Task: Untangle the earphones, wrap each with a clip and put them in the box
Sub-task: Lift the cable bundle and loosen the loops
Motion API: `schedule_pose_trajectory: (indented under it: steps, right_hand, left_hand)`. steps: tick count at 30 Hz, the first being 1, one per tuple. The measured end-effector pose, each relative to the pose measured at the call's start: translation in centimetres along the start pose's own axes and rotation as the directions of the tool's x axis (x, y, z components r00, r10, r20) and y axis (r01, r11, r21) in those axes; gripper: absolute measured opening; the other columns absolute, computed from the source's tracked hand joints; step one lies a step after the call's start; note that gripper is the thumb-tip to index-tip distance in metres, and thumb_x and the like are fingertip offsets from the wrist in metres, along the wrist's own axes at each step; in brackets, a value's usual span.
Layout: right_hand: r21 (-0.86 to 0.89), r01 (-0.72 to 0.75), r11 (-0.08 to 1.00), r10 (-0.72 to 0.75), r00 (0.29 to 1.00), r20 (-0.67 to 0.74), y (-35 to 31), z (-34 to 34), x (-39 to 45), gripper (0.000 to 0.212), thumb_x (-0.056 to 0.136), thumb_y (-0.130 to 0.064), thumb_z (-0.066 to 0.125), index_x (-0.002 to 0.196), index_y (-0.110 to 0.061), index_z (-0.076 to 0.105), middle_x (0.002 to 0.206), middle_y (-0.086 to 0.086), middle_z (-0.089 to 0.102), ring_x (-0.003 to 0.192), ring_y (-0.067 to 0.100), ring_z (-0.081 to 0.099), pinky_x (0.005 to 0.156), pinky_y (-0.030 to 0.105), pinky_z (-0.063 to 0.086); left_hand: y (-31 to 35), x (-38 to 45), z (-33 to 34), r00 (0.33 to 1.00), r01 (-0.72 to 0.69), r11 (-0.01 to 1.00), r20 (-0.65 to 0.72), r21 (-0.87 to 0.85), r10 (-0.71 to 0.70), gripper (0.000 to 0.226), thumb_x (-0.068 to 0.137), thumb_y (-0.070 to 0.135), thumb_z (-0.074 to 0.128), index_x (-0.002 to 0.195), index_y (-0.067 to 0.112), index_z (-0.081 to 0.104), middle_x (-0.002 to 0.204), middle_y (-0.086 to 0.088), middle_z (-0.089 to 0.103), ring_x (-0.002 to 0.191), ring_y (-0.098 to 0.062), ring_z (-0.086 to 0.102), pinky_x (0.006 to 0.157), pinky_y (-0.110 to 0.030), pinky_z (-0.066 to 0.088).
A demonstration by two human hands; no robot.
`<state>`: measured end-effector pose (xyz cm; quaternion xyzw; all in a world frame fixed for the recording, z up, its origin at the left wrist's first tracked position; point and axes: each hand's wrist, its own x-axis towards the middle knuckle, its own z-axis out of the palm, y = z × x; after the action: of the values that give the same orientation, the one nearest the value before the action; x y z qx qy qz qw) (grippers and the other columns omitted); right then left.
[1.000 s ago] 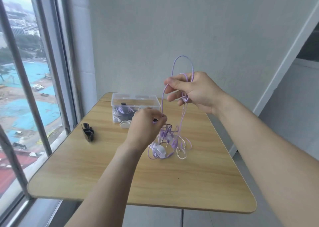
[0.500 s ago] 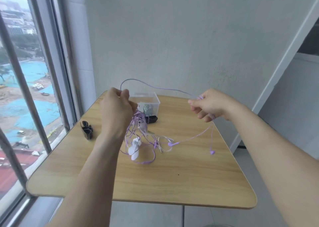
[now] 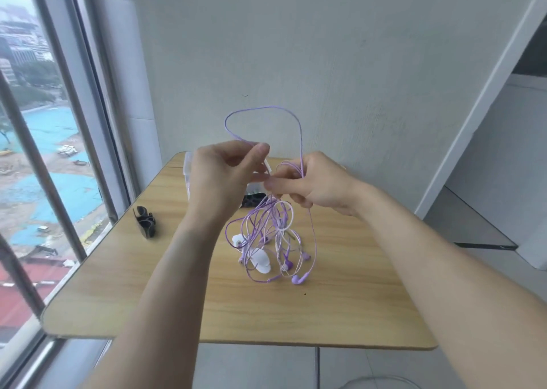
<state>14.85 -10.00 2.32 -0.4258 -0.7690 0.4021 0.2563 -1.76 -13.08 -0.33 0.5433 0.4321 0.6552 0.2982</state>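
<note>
Purple earphones (image 3: 266, 234) hang in a knot at frame centre above the table (image 3: 340, 305), one loop arching over both hands. Left hand (image 3: 225, 178) pinches a strand; right hand (image 3: 305, 181) grips the bundle. Judged early: nothing visibly freed or wrapped. Black clips (image 3: 144, 221) lie unused at left. Box (image 3: 187, 166) mostly hidden behind left hand, contents unreadable; cord count unclear.

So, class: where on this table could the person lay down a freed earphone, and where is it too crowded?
Bare wood shows along the table near edge, in front of the dangling earphones, and on the right side under the right hand. A smaller patch lies between the black clips and the tangle. The far middle is crowded: box, another clip and both hands, including the left hand.
</note>
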Motion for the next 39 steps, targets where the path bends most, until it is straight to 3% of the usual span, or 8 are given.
schedule_pose_trajectory:
  steps: [4,7,14,20,23,27,35,39]
  right_hand:
    - [-0.008,0.043,0.999,-0.044,0.992,-0.116,0.4,-0.4,0.5,0.018,0.092,-0.017,0.072,0.077,-0.008,0.071,0.076,0.012,0.066,0.053,0.01,0.049,0.048,0.026,0.033]
    - [0.097,0.059,0.993,-0.034,0.968,-0.249,0.5,-1.0,0.8,0.018,0.094,-0.016,0.069,0.088,0.001,0.071,0.077,0.004,0.069,0.052,0.007,0.054,0.045,0.021,0.037]
    - [0.3,0.125,0.946,0.018,0.902,-0.432,0.4,-1.5,1.0,0.013,0.094,-0.016,0.069,0.089,-0.004,0.072,0.075,0.003,0.067,0.051,0.009,0.053,0.043,0.022,0.035]
    - [0.041,0.113,0.993,-0.084,0.9,-0.427,-0.3,-2.9,0.6,0.017,0.092,-0.016,0.072,0.081,-0.003,0.073,0.074,0.005,0.069,0.046,0.009,0.049,0.044,0.016,0.036]
    - [-0.245,0.037,0.969,-0.086,0.977,-0.193,-0.6,-2.3,-0.1,0.019,0.093,-0.018,0.071,0.081,-0.004,0.073,0.065,-0.003,0.067,0.042,0.007,0.051,0.045,0.013,0.036]
    - [-0.007,0.114,0.993,-0.105,0.896,-0.431,-0.9,-2.7,0.1,0.016,0.095,-0.016,0.068,0.085,-0.005,0.072,0.074,0.0,0.071,0.045,0.01,0.054,0.043,0.013,0.035]
    - [0.218,0.051,0.975,0.101,0.767,-0.634,0.3,-2.8,0.5,0.019,0.095,-0.018,0.067,0.077,-0.013,0.068,0.076,0.0,0.071,0.045,0.008,0.06,0.039,0.019,0.033]
    - [0.225,0.012,0.974,0.114,0.836,-0.536,0.3,-2.5,0.0,0.016,0.098,-0.017,0.063,0.086,-0.009,0.069,0.076,-0.001,0.072,0.047,0.008,0.064,0.04,0.019,0.034]
  left_hand:
    - [-1.3,-0.1,-0.1,0.978,0.012,0.968,0.2,0.25,-0.064,0.02,0.093,0.026,0.07,0.105,0.011,0.074,0.086,0.004,0.076,0.08,-0.016,0.072,0.075,-0.034,0.06]
    - [-2.2,-0.4,0.0,0.931,0.001,0.912,0.332,0.41,-0.15,0.013,0.093,0.021,0.068,0.101,0.016,0.077,0.084,0.004,0.077,0.078,-0.007,0.071,0.072,-0.018,0.053]
    - [-2.3,-0.3,0.3,0.946,0.017,0.899,0.284,0.437,-0.156,0.01,0.092,0.026,0.07,0.085,0.025,0.077,0.053,0.023,0.063,0.049,0.002,0.055,0.052,-0.008,0.039]
    - [-2.6,-0.1,0.7,0.989,0.014,0.901,0.128,0.435,-0.077,0.016,0.09,0.028,0.072,0.077,0.019,0.076,0.045,0.009,0.06,0.04,-0.004,0.052,0.045,-0.013,0.035]
    - [-2.8,0.0,0.7,0.995,0.044,0.895,0.058,0.444,-0.077,0.018,0.09,0.025,0.071,0.074,0.017,0.073,0.043,0.005,0.061,0.037,-0.006,0.054,0.04,-0.012,0.032]
    - [-3.0,0.1,0.7,0.998,0.044,0.882,0.027,0.468,-0.064,0.021,0.092,0.03,0.068,0.078,0.015,0.073,0.055,0.014,0.063,0.045,-0.003,0.061,0.051,-0.016,0.041]
    - [-2.7,0.0,0.4,0.989,0.048,0.854,0.094,0.517,-0.112,0.023,0.091,0.035,0.069,0.072,0.023,0.071,0.069,0.014,0.068,0.05,0.003,0.054,0.054,-0.022,0.039]
    - [-2.7,-0.1,0.7,0.982,0.065,0.864,0.124,0.499,-0.145,0.019,0.091,0.039,0.066,0.083,0.023,0.074,0.068,0.018,0.069,0.062,0.007,0.061,0.055,-0.01,0.041]
